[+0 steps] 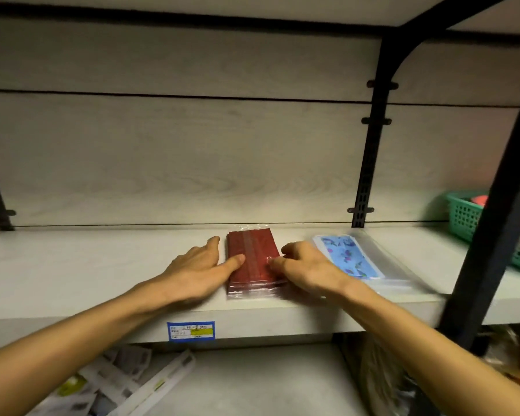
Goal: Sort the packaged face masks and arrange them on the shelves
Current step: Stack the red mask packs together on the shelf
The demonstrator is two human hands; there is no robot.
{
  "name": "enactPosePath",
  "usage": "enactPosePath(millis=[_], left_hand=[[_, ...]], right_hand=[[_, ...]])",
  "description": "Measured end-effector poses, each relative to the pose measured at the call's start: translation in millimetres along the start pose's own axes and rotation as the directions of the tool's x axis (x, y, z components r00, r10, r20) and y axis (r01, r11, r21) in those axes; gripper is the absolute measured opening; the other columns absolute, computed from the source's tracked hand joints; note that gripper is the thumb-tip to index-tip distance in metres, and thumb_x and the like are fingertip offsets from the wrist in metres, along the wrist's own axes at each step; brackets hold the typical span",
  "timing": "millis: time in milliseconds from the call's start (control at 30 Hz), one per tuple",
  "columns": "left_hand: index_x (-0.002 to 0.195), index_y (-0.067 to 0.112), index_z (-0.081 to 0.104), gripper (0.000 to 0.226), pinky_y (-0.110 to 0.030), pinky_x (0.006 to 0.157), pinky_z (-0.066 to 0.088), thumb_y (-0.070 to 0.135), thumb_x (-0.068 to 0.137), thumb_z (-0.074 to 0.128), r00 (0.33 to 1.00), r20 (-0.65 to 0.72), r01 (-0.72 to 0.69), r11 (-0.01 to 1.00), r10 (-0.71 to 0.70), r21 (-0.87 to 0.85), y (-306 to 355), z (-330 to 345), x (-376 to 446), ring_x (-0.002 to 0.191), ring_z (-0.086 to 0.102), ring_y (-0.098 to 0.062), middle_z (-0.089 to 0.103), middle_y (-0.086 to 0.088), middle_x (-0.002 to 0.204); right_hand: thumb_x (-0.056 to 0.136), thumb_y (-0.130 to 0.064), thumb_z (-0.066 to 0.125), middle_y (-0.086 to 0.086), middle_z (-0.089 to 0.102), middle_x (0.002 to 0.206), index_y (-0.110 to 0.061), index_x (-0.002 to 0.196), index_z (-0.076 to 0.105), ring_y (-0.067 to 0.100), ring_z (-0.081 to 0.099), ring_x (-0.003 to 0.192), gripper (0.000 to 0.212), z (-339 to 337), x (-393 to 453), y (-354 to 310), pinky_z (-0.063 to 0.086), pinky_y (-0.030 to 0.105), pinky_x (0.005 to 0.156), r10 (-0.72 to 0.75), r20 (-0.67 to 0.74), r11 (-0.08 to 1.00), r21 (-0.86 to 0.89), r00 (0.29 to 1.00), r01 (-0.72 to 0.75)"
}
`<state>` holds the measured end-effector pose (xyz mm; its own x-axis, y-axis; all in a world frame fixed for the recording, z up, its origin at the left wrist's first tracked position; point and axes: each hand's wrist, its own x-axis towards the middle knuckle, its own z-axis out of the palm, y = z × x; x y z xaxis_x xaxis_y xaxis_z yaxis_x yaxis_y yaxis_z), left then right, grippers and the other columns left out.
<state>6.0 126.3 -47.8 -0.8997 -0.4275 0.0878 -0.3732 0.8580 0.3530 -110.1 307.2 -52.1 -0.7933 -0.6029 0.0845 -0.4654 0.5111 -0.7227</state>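
The print on the shelf-edge label (191, 331) is too blurred to read.

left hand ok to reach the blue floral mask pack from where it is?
Probably not directly. The left hand rests at the left edge of the red mask pack, and the right hand lies between it and the blue floral mask pack. The right hand, right beside that pack, looks better placed.

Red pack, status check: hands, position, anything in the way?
Both hands open, fingers flanking the red pack. Pack flat on shelf. Blue pack just right, apart.
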Motion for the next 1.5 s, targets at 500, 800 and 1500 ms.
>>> enactPosePath(millis=[500,800,1500], left_hand=[[0.127,0.031,0.062,0.044,-0.032,0.094,0.042,0.056,0.102,0.036,0.95,-0.241,-0.155,0.968,0.201,0.196,-7,4,1,0.103,0.057,-0.008,0.063,0.011,0.124],[0.151,0.034,0.037,0.047,-0.036,0.113,0.037,0.046,0.105,0.037,0.957,-0.059,-0.285,0.958,0.286,0.023,-23,26,36,0.139,0.041,-0.013,0.039,0.01,0.157],[0.109,0.032,0.063,0.026,-0.034,0.092,0.052,0.049,0.09,0.065,0.979,-0.184,-0.136,0.956,0.089,-0.259,-22,14,16,0.105,0.065,-0.01,0.07,0.009,0.112]], right_hand=[[0.093,-0.049,0.053,0.009,0.07,0.11,-0.015,0.109,0.061,0.031,0.064,0.102,0.038,4,0,-9,0.048,0.035,0.078,-0.11,-0.098,0.935,-0.349,0.989,0.07],[0.1,-0.043,0.036,0.002,0.049,0.15,-0.025,0.143,0.049,0.024,0.047,0.135,0.048,34,37,-8,0.039,0.04,0.111,-0.313,0.084,0.836,-0.448,0.946,0.316],[0.064,-0.016,0.047,-0.017,0.069,0.107,-0.035,0.095,0.074,0.008,0.064,0.103,0.046,27,35,0,0.055,0.03,0.091,-0.169,0.064,0.951,0.272,0.984,0.146]])
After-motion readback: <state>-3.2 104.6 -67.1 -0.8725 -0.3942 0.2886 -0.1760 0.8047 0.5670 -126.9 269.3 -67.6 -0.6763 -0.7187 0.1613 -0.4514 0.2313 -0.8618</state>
